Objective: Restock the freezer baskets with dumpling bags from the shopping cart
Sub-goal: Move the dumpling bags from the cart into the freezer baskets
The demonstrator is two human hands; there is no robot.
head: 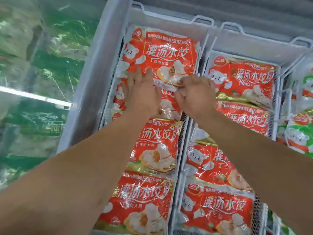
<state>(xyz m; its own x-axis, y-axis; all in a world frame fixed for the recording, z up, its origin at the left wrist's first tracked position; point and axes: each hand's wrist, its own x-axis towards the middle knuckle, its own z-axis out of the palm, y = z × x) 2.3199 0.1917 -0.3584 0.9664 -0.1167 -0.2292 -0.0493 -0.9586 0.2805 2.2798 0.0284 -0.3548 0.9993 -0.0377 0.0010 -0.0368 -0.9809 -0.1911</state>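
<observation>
White wire baskets (201, 21) fill the open freezer (94, 68) across the middle and right of the frame, while a glass lid over green packs takes up the left side. Restocking looks well along: the left basket holds red dumpling bags from the bottom edge up to the top, and the basket to its right is packed with the same red bags (240, 78); green bags (299, 133) show at the far right edge. No shopping cart is in view, so how many bags remain to load cannot be told. The top bag (162, 55), at upper centre, lies face up against the far end of the left basket and seems to be getting its final seating. Both forearms reach in from the lower corners and converge on that bag's near edge. The left hand (142, 94) lies flat, fingers straight and spread, pressing down on the bag. The right hand (196, 95) has its fingers curled at the bag's crinkled lower seam, apparently pinching it.
</observation>
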